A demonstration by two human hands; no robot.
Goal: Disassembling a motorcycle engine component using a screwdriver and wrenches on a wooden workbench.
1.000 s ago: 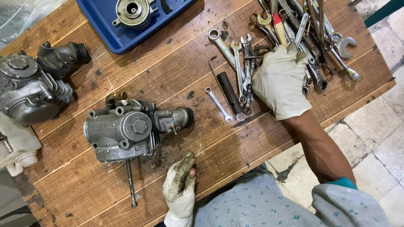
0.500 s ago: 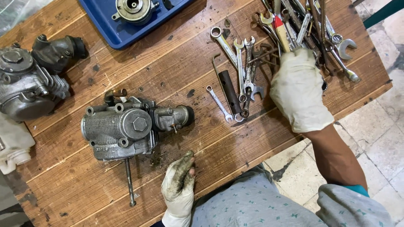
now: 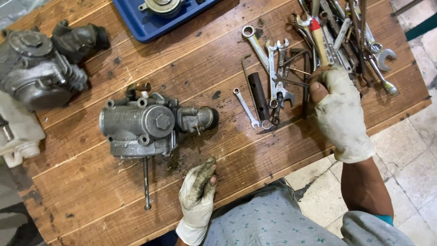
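My left hand [image 3: 198, 193], in a dirty white glove, lies flat on the wooden table [image 3: 91, 200] with its fingertips just below a grey metal carburettor body [image 3: 141, 125]. It holds nothing. A thin metal rod [image 3: 146, 184] runs down from that body. My right hand [image 3: 341, 114], in a cleaner white glove, sits at the lower edge of a pile of spanners and tools [image 3: 346, 32]. Its fingers curl over the lower end of a pale-handled tool with a red band [image 3: 317, 32], and the thumb points left. Loose spanners [image 3: 273, 68] and a dark tube [image 3: 258, 95] lie left of it.
A blue tray [image 3: 150, 27] holding a round metal part stands at the back. A second grey engine part with a black rubber elbow [image 3: 41, 68] lies at the far left, above a white plastic piece [image 3: 18, 136]. The table's right edge drops to a tiled floor [image 3: 409, 155].
My right hand has slid right and towards me, off the row of spanners to the handled tool, and its fingers have curled. The left hand has stayed put.
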